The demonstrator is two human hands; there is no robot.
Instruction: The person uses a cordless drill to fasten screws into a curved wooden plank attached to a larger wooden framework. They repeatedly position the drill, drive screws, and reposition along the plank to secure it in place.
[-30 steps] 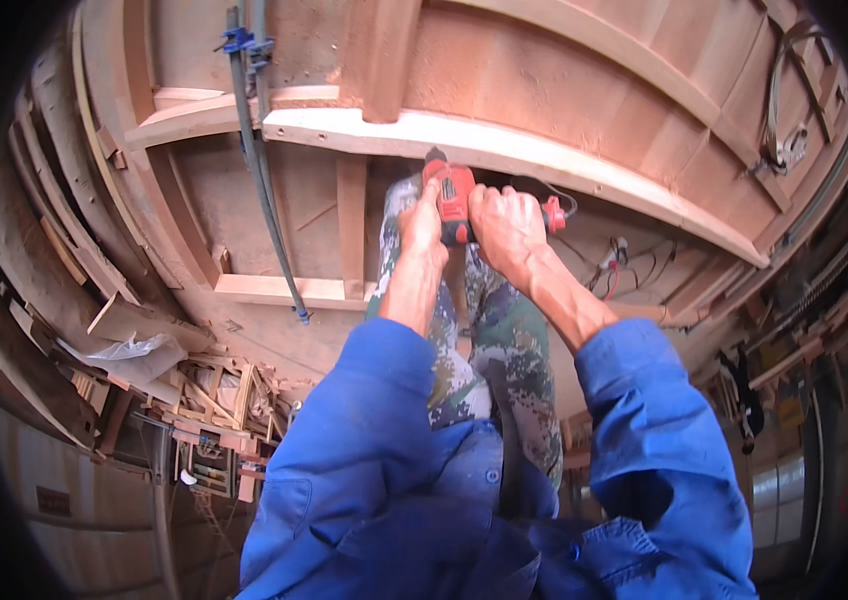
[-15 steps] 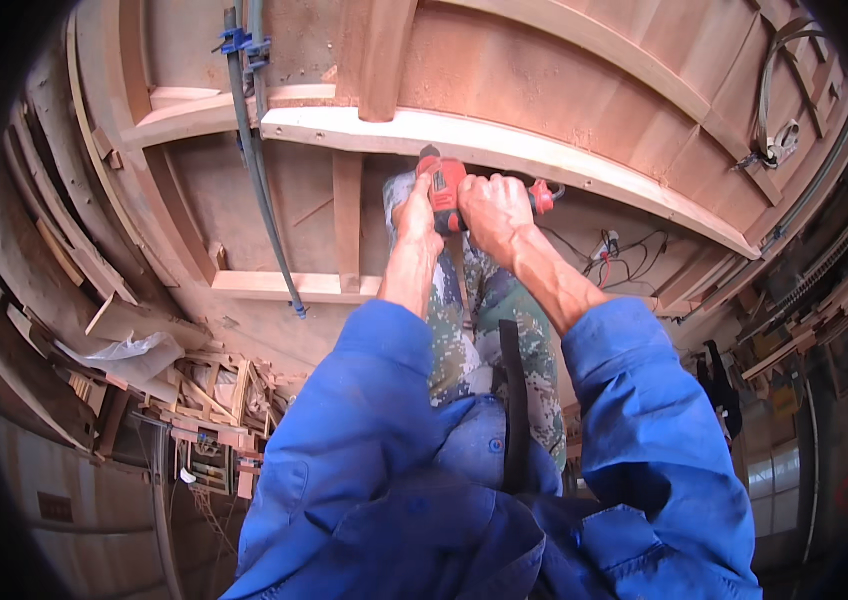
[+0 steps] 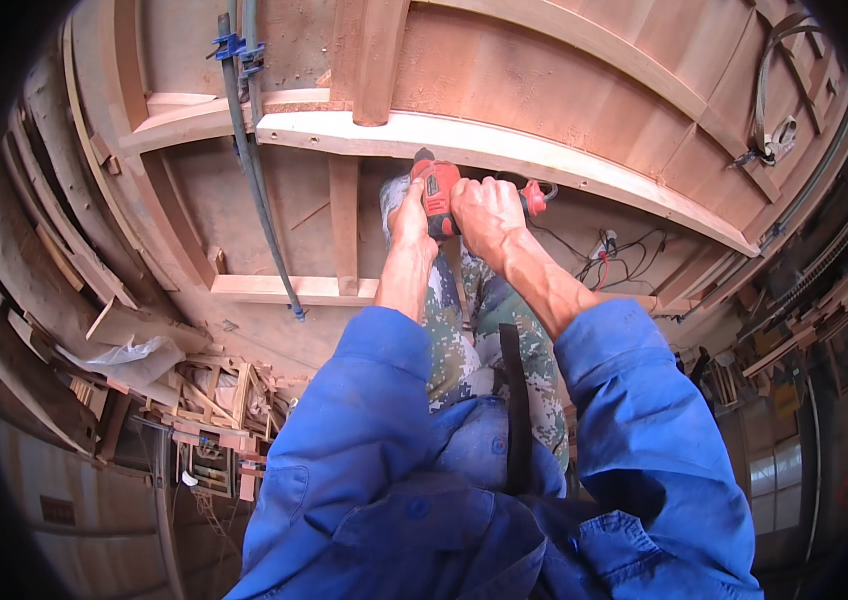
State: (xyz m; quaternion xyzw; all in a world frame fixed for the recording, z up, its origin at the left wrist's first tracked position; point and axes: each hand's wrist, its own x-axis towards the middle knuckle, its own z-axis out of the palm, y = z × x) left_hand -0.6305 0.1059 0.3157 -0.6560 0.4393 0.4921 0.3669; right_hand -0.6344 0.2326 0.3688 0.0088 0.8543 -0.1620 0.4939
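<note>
A: What fills most of the view?

B: Curved reddish planking [image 3: 564, 80] runs across the whole top and sides, like the inside of a wooden hull; a pale wooden beam [image 3: 504, 150] crosses it from upper left to right, and a shorter pale crosspiece [image 3: 284, 290] lies below it, joined by an upright strut [image 3: 344, 225].

A: And the person?

B: Blue sleeves [image 3: 644, 420] come up from the lower edge; camouflage trousers [image 3: 504, 330] show between the forearms; a dark strap [image 3: 514, 400] hangs down the middle.

A: Where is the tool?

B: A red power drill [image 3: 439, 195] sits just under the pale beam, its nose against the wood; the right hand [image 3: 489, 215] is wrapped tightly round its body, fingers curled closed on it; the left hand [image 3: 412, 215] is pressed against the drill's left side, fingers together, steadying it.

A: Anything smaller nearby?

B: A long dark bar [image 3: 259, 190] with a blue clamp head [image 3: 234, 45] slants down the left; a heap of wood offcuts [image 3: 214, 410] lies lower left with a crumpled clear plastic sheet [image 3: 119, 355]; thin cables [image 3: 614, 260] trail right of the hands.
</note>
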